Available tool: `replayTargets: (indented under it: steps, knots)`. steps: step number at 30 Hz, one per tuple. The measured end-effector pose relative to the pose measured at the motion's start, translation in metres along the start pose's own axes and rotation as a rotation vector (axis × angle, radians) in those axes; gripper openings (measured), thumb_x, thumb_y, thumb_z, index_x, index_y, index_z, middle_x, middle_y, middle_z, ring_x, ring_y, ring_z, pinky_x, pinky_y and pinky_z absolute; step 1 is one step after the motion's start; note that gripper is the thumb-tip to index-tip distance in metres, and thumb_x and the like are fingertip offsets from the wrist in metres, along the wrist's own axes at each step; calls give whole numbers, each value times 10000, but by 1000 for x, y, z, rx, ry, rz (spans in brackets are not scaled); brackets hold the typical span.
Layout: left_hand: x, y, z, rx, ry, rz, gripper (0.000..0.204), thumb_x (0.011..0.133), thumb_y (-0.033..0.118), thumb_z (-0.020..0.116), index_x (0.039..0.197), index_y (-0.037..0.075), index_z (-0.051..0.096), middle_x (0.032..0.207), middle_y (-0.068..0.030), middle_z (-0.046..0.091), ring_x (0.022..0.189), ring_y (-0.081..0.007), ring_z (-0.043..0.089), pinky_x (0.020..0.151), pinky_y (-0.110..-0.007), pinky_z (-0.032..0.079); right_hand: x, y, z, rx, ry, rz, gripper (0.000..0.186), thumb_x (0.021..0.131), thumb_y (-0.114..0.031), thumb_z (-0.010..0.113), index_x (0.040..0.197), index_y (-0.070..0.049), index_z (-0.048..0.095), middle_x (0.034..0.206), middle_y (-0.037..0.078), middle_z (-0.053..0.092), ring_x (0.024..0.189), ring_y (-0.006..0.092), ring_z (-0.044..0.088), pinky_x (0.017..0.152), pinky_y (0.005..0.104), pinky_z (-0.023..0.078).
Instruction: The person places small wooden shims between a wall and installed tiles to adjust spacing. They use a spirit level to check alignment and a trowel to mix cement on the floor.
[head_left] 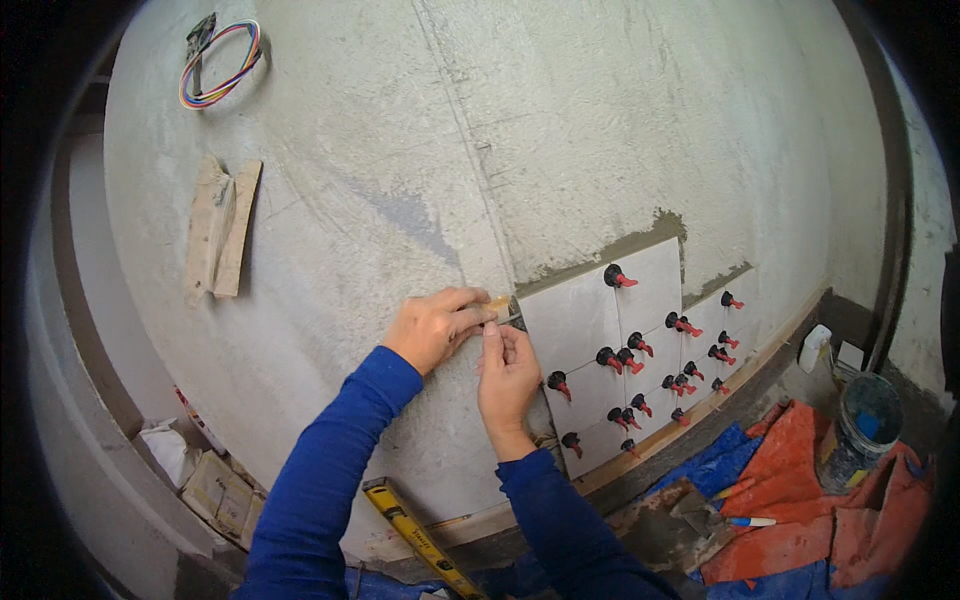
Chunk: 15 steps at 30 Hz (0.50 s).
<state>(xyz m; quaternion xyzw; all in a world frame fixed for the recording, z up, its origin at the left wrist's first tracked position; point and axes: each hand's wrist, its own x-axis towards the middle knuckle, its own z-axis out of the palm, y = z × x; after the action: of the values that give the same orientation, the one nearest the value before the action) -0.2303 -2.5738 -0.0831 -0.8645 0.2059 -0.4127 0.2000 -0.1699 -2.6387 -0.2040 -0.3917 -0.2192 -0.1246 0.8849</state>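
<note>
Pale wall tiles (570, 312) cover the lower right of a rough grey wall. Several black tile levelling clips with red handles (620, 277) stick out along their joints. At the tiles' upper left corner, my left hand (440, 325) pinches a small tan piece (497, 308) against the wall; its material is unclear. Just below it, my right hand (508, 385) has thumb and fingers pressed together close to the left fingertips. Whatever it grips is too small to make out. Wet grey mortar (640, 243) shows along the tiles' top edge.
A yellow spirit level (425, 540) leans below my hands. At lower right are a dirty bucket (868, 420), orange sheeting (790, 480), blue sheeting (705, 462), and a blue-and-white marker (752, 521). Coloured wires (222, 65) and a covered wall opening (222, 230) are at upper left.
</note>
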Motion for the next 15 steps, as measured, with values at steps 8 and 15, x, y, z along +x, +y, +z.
replayTargets:
  steps: [8,15]
  knots:
    - [20,-14,-5,-42,-167,61,204,749,138,803,946,101,762,909,-47,696,776,-250,702,678,-362,578,4,-17,5,416,-8,379,281,1014,-254,675,1032,25,643,769,31,588,586,110,564,509,244,470]
    - [20,-17,-4,-50,-144,97,177,732,127,820,891,94,748,914,-42,696,787,-238,704,646,-346,576,4,-20,6,445,-2,362,273,1013,-242,677,1008,28,644,769,41,598,585,114,566,511,253,481]
